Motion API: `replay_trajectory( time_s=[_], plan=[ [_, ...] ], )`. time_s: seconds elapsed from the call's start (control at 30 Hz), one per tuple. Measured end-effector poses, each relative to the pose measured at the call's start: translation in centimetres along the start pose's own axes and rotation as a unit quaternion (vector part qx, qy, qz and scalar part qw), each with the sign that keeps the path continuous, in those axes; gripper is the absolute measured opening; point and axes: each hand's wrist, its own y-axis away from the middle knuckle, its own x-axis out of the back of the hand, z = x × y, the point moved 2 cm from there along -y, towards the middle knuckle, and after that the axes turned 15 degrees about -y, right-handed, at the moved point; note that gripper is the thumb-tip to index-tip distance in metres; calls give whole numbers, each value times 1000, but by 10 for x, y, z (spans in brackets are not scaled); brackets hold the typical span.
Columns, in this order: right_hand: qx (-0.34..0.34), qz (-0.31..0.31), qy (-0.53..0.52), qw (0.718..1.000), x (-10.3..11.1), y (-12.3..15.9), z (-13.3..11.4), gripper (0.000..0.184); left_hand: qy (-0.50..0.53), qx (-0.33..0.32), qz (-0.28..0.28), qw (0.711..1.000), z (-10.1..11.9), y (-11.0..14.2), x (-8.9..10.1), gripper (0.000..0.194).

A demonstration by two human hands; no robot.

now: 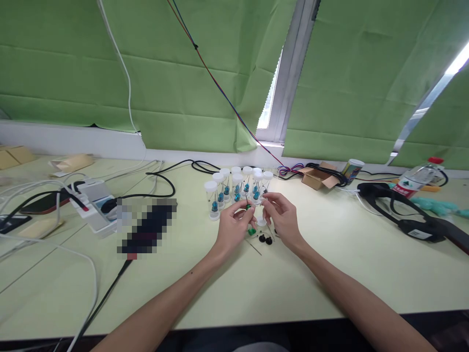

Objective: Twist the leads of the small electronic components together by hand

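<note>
My left hand (234, 222) is closed in a pinch on a small green part (248, 207) with a thin dark pin. Close beside it, my right hand (285, 217) is also pinched; what its fingertips hold is too small to make out. Just behind both hands stand several clear tubes (213, 208) with white caps, each holding small teal parts and thin rods. Below the fingers lie another green piece (251, 231), a white cap (261, 221), two small black round parts (268, 241) and a thin metal rod (255, 247).
On the left are a pixelated dark object (150, 227), a white power strip (97, 208) and tangled cables. A small cardboard box (318, 177), a printed canister (353, 170), a plastic bottle (414, 181) and a black headset-like strap (388, 208) stand or lie to the right.
</note>
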Motion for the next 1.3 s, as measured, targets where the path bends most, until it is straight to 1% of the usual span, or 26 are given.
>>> replay_trajectory(
  time_s=[0.13,0.33,0.7,0.93,1.3],
  plan=[
    [2,7,14,1000,1,-1,0,17,-1,-5,-5,1000,-2,0,0,18],
    [-1,15,13,1000,1,-1,0,18,-9,-13,1,1000,-3,0,0,19],
    [-5,12,43,999,0,0,-3,27,-41,-24,3,999,3,2,0,19],
    [-19,16,56,998,1,1,-1,30,-40,-21,7,999,2,2,0,19],
    [-15,10,75,997,0,2,-3,35,-29,-20,13,999,3,2,1,19]
  ],
)
